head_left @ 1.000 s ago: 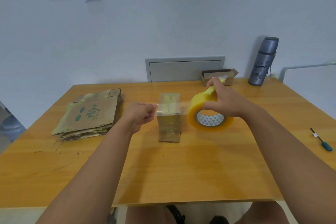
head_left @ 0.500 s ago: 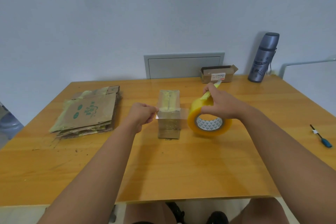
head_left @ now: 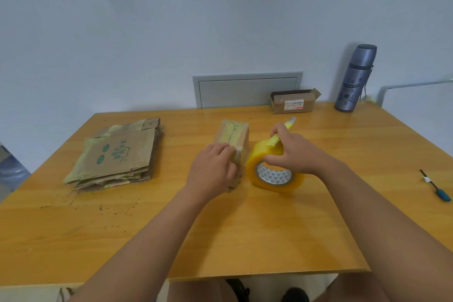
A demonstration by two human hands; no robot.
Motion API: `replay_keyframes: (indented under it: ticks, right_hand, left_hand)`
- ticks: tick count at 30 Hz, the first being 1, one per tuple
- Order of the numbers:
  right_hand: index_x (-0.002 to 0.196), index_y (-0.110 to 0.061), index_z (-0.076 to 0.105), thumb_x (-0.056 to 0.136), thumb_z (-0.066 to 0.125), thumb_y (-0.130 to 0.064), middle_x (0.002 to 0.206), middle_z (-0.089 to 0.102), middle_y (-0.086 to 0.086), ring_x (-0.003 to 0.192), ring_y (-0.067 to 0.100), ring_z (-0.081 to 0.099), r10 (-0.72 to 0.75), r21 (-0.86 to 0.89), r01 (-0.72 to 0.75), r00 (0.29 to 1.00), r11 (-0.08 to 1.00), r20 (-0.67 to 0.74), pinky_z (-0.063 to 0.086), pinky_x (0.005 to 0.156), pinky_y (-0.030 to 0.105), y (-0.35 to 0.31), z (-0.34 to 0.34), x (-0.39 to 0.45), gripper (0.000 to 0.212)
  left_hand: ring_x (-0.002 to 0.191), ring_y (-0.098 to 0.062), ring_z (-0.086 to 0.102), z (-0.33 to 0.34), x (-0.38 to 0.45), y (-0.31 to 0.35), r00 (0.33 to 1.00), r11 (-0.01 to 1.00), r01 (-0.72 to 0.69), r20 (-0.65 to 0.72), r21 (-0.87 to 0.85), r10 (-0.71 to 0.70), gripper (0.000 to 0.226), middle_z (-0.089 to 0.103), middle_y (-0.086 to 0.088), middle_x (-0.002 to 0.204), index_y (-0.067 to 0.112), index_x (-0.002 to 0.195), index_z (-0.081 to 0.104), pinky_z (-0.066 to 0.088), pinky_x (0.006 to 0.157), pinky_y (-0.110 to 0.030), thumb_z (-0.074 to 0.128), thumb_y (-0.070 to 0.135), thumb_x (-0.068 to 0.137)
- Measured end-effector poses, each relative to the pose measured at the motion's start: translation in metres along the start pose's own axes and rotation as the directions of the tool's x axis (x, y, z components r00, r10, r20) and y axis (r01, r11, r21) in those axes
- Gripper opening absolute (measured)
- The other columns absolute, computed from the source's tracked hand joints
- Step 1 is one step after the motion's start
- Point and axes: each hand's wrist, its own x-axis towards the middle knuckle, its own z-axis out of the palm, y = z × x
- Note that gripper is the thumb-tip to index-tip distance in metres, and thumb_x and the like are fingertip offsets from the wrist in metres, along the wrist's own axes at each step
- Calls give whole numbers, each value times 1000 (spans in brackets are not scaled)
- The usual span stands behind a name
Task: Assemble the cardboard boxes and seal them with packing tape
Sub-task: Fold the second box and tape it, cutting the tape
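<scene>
Head view: box taping.
Left hand (head_left: 212,169) presses tape onto box (head_left: 232,141); right hand (head_left: 293,152) grips tape roll (head_left: 273,174) just right.

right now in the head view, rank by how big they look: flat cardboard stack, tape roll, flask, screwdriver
1. flat cardboard stack
2. tape roll and flask: look alike, and the flask stands farther off, so unranked
3. screwdriver

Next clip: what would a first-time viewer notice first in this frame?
Mid-table, the yellow tape roll stands on edge in the right hand, which also holds a yellow cutter. Beside it, the left hand presses against the small upright box. A stack of flattened cartons lies to the left.
</scene>
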Motion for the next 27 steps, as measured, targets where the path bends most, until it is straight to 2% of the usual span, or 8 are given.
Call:
replay_keyframes:
  ticks: [5,9,12,16,21,24,26,27]
  right_hand:
    - [116,-28,31,81,77,-44,83,47,2,68,14,46,22,93,-11,993,996,-115,41,59,31,12,6,-17,59]
    - [120,-23,29,80,81,-33,97,51,0,84,18,56,193,397,-103,962,912,-193,49,70,34,32,29,-41,66]
    - [119,-21,30,82,80,-24,95,47,-4,81,13,53,266,520,-113,936,847,-229,46,66,29,36,38,-47,62]
    - [117,-22,28,84,73,-17,83,44,0,67,15,46,218,425,-114,955,898,-204,39,58,29,36,33,-49,56]
    - [117,-25,24,84,72,-21,77,46,3,62,15,46,130,210,-91,975,974,-180,37,53,30,36,7,-63,58]
    - [117,-30,21,85,72,-24,76,43,2,61,15,43,126,91,-111,976,990,-178,32,52,29,40,-9,-73,61]
    - [120,-29,21,86,71,-25,78,42,0,64,14,42,126,21,-124,977,992,-172,32,53,29,42,-17,-79,60]
    - [122,-27,23,87,70,-24,79,41,-1,65,14,42,135,4,-136,977,991,-166,32,53,30,44,-20,-81,59]
  left_hand:
    - [110,-28,56,10,-6,-1,999,995,-9,45,99,5,49,63,-7,119,18,125,63,48,89,-40,63,28,78]
    - [109,-29,58,17,-5,2,1000,990,11,9,142,-13,47,63,-7,117,20,122,64,49,90,-41,76,36,79]
    - [102,-31,59,21,0,12,995,984,95,-27,152,-91,36,64,-8,112,19,112,67,49,85,-41,75,36,81]
    - [88,-34,60,25,7,24,979,968,202,-57,149,-196,20,64,-11,97,16,95,67,48,75,-40,75,21,77]
    - [88,-32,57,27,10,17,967,961,249,-75,123,-242,15,62,-10,100,16,95,65,46,74,-38,69,25,83]
    - [99,-32,57,24,17,5,962,955,271,-54,123,-266,18,63,-9,110,18,103,65,43,92,-41,65,27,87]
    - [107,-32,57,20,22,-7,956,944,294,-30,150,-293,20,63,-8,116,20,107,64,33,108,-44,63,28,89]
    - [109,-32,56,19,25,-13,954,940,299,-18,163,-300,20,62,-8,118,20,108,64,29,112,-46,63,27,89]
